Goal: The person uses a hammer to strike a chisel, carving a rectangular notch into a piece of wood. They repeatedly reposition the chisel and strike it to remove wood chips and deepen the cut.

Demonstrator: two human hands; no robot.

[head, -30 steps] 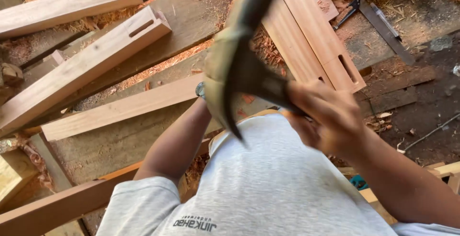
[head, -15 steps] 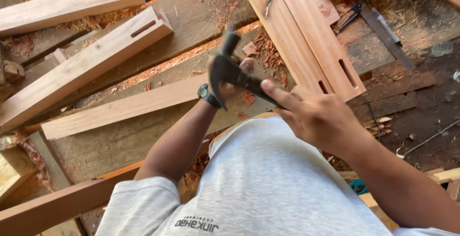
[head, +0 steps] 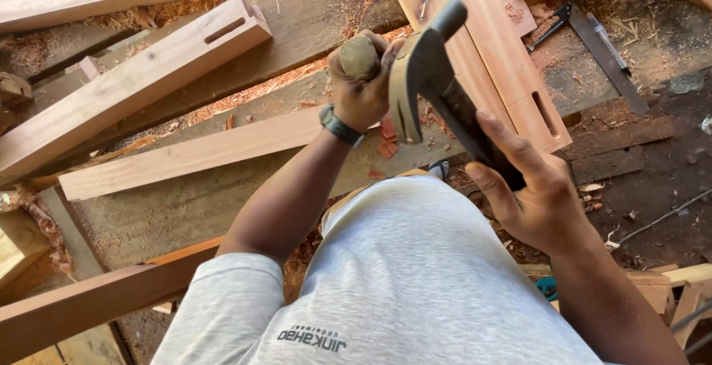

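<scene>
My left hand [head: 363, 94], with a dark watch on its wrist, is closed around a chisel whose round wooden handle end [head: 360, 55] sticks up out of the fist. The chisel's blade is hidden under the hand. My right hand [head: 530, 194] grips the dark handle of a claw hammer, and its steel head [head: 417, 76] hangs just right of the chisel handle, above a long pale plank [head: 193, 153]. Red wood chips [head: 387, 139] lie on the plank beneath the hands.
A thick beam with a cut slot [head: 133, 83] lies to the left. Reddish boards with a mortise slot [head: 538, 109] lie at the right, a metal square [head: 593, 31] beyond them. Sawdust and offcuts cover the ground. Another long beam [head: 89, 302] runs along the lower left.
The hammer was raised high near the camera, then came down toward the chisel handle. It now sits beside the handle end. My left hand stayed closed on the chisel.
</scene>
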